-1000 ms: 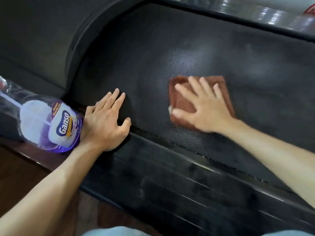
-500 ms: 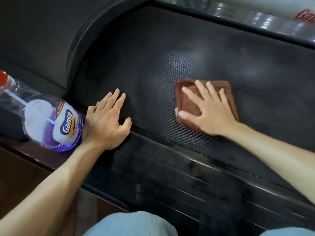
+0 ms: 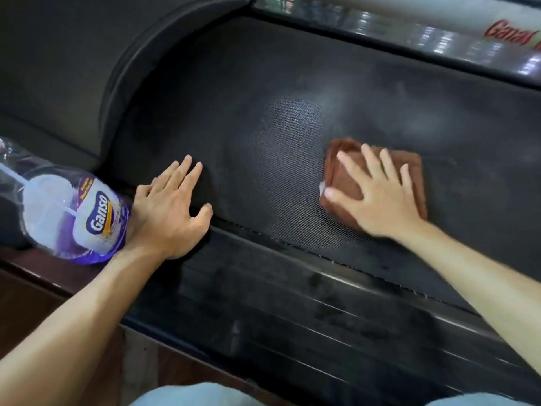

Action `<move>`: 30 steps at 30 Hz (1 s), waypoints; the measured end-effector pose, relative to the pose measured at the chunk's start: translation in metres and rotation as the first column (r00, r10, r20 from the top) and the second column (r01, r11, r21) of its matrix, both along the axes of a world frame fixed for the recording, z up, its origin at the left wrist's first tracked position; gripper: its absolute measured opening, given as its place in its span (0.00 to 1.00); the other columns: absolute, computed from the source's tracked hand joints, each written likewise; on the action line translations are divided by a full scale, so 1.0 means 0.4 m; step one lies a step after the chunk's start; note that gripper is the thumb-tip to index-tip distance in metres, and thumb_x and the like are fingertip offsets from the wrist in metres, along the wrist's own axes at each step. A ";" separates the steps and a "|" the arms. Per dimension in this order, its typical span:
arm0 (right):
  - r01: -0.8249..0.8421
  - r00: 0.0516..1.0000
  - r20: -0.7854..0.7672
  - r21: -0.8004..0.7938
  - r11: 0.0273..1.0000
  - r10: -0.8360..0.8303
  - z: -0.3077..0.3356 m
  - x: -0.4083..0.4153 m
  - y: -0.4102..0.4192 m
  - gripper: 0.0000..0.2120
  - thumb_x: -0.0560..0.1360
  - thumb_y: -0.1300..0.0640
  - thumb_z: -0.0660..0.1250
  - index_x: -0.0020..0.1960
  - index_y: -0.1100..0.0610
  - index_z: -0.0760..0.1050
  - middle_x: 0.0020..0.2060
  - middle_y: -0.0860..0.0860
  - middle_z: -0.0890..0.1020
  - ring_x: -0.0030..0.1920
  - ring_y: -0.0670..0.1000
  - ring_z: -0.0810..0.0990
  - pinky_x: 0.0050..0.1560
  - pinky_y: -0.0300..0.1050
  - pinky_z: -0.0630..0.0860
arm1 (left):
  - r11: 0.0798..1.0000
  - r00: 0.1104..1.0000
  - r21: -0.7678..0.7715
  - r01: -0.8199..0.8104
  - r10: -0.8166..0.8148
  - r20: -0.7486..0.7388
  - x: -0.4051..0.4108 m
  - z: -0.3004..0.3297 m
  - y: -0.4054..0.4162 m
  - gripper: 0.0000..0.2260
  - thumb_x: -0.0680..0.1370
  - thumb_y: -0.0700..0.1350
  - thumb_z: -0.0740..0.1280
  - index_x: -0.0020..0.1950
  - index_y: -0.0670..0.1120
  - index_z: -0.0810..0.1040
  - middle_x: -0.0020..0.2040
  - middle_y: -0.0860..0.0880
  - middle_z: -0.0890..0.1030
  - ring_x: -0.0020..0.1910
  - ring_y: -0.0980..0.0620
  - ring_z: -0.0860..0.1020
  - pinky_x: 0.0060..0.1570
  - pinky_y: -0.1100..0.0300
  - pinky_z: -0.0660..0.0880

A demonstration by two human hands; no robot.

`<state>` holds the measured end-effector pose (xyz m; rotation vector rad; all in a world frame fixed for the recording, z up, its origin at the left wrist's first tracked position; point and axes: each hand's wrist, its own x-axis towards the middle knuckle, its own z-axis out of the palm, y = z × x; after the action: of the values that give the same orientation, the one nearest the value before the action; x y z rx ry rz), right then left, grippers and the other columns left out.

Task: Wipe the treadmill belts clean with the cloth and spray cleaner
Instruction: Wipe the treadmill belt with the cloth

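Mid-wipe: right hand (image 3: 377, 197) flat, fingers spread, pressing brown cloth (image 3: 409, 168) on belt (image 3: 263, 127) at three o'clock. Left hand (image 3: 167, 212) open, bracing at nine, spray bottle (image 3: 73, 212) just beside. Next, probably: sweep toward the unwiped sheen at twelve.

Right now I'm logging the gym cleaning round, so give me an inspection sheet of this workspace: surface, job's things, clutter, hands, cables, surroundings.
Surface: black textured treadmill belt, with pale hazy patches; dark side rail looks streaked.
Job's things: folded brown cloth flat on the belt; spray bottle lying on its side at the belt's left edge, purple label.
Clutter: nothing seen.
Hands: right hand presses flat on the cloth, fingers spread; left hand rests flat on the belt edge, beside the bottle.
Cables: nothing seen.
Surroundings: dark motor cover ahead left; wooden floor below; far rail with red lettering.
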<state>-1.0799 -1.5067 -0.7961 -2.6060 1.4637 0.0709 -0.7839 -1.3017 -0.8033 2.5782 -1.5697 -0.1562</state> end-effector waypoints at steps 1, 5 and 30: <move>0.088 0.996 0.012 0.012 0.996 -0.089 0.002 0.024 -0.048 0.47 0.68 0.15 0.40 0.83 0.34 0.46 0.85 0.47 0.44 0.84 0.56 0.40 0.80 0.67 0.39 | 1.000 1.000 0.006 -0.003 0.003 -0.001 0.000 0.001 -0.001 0.37 0.74 0.63 0.49 0.84 0.53 0.53 0.84 0.55 0.50 0.82 0.56 0.49 0.74 0.48 0.58; 0.035 0.999 0.035 0.014 0.999 -0.035 0.002 0.152 -0.062 0.43 0.73 0.18 0.43 0.83 0.36 0.45 0.85 0.50 0.43 0.83 0.58 0.39 0.79 0.70 0.38 | 0.997 0.999 0.078 -0.011 0.015 -0.050 0.004 0.016 -0.011 0.40 0.72 0.63 0.49 0.84 0.54 0.52 0.84 0.57 0.48 0.82 0.56 0.47 0.75 0.46 0.55; 0.360 0.932 0.036 0.002 0.933 -0.360 0.003 -0.124 -0.176 0.46 0.71 0.17 0.40 0.83 0.36 0.46 0.85 0.50 0.45 0.83 0.59 0.40 0.79 0.70 0.39 | 0.943 0.949 -0.106 0.315 -0.315 0.018 -0.175 -0.038 -0.294 0.35 0.78 0.68 0.45 0.83 0.56 0.54 0.84 0.55 0.51 0.83 0.55 0.48 0.80 0.47 0.48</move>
<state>-1.1295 -1.5772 -0.7948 -2.2826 1.9012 -0.0213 -0.8537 -1.4192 -0.8183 2.2314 -1.9259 -0.0947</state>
